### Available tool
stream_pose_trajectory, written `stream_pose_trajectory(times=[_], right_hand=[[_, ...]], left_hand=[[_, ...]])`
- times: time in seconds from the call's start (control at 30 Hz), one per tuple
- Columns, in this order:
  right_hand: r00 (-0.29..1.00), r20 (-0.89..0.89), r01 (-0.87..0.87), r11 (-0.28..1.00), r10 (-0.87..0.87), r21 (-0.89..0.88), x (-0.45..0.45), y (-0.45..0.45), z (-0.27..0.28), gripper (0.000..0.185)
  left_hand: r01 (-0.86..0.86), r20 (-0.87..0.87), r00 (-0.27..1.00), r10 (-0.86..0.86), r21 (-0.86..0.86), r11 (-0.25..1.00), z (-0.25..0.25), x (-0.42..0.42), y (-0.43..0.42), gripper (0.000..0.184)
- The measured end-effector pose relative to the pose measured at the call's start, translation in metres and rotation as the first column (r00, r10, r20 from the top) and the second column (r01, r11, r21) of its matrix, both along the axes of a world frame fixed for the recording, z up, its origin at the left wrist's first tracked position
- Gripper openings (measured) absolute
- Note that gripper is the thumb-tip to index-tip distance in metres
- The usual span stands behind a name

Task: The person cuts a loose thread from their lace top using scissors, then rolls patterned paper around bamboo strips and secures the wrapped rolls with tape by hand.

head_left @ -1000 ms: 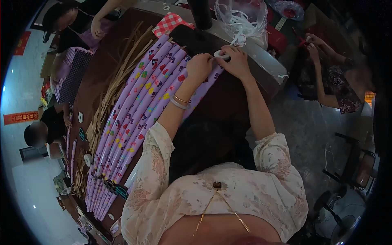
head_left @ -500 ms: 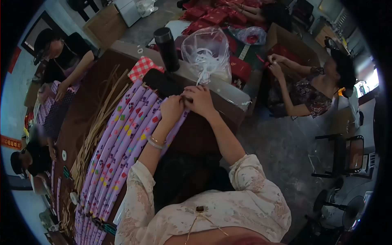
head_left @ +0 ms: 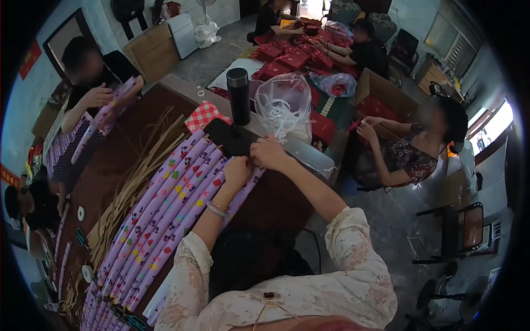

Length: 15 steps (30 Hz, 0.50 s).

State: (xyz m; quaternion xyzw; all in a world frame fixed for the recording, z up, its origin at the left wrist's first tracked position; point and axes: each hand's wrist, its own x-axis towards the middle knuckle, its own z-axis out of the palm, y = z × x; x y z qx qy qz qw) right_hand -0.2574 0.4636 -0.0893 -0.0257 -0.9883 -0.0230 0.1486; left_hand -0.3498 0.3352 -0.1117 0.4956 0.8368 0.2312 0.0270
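Observation:
My left hand (head_left: 238, 171) is closed around the top end of a purple patterned tube (head_left: 247, 191). Close against it, my right hand (head_left: 269, 154) pinches at the same end, and the fingertips partly hide the tip. More purple tubes (head_left: 165, 204) with coloured prints lie side by side to the left of my forearm. Just beyond my hands is a black phone (head_left: 227, 136), near a red checked cloth (head_left: 207, 117).
Thin brown strips (head_left: 130, 204) lie left of the tubes. Scissors (head_left: 131, 319) rest at their lower end. A dark tumbler (head_left: 238, 96) and a clear plastic bag (head_left: 284, 105) stand ahead. Co-workers sit left, right and at the far table with red boxes (head_left: 284, 55).
My view has tilted up, showing more of the far table. Both hands stay at the tube's end, with the right fingers shifted slightly. The co-worker at upper left now holds up purple patterned material.

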Motion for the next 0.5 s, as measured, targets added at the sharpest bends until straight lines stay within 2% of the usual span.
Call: stream_pose_trajectory(times=[0.07, 0.13, 0.2, 0.27, 0.33, 0.47, 0.5], right_hand=[[0.999, -0.017, -0.036, 0.999, 0.036, -0.013, -0.002, 0.002, -0.007, 0.007], [0.999, -0.053, -0.015, 0.989, 0.007, -0.144, 0.000, 0.001, -0.010, 0.008], [0.996, -0.086, 0.002, 0.980, -0.019, -0.198, 0.005, -0.001, -0.013, 0.009], [0.992, -0.120, 0.017, 0.968, -0.049, -0.251, 0.007, -0.003, -0.016, 0.010], [0.968, -0.242, -0.011, 0.949, -0.069, -0.315, 0.005, -0.006, -0.020, 0.003], [0.973, -0.218, -0.007, 0.932, -0.077, -0.362, 0.005, -0.008, -0.016, 0.005], [0.973, -0.222, -0.037, 0.900, -0.067, -0.434, 0.005, -0.006, -0.017, 0.007]], left_hand=[[0.016, -0.008, 1.000, -0.015, 0.162, 0.987, -0.006, 0.000, 0.000, 0.019], [-0.022, 0.008, 1.000, 0.021, 0.123, 0.992, -0.005, 0.001, 0.002, 0.018], [-0.057, 0.027, 0.998, 0.055, 0.077, 0.995, -0.003, 0.003, 0.002, 0.017], [-0.048, 0.047, 0.998, 0.041, 0.159, 0.986, 0.001, 0.005, 0.000, 0.018], [-0.063, 0.065, 0.996, 0.054, 0.152, 0.986, 0.000, 0.005, 0.000, 0.018], [-0.083, 0.056, 0.996, 0.076, 0.142, 0.986, -0.002, 0.005, 0.001, 0.020], [-0.085, 0.059, 0.995, 0.077, 0.139, 0.987, 0.000, 0.008, 0.001, 0.020]])
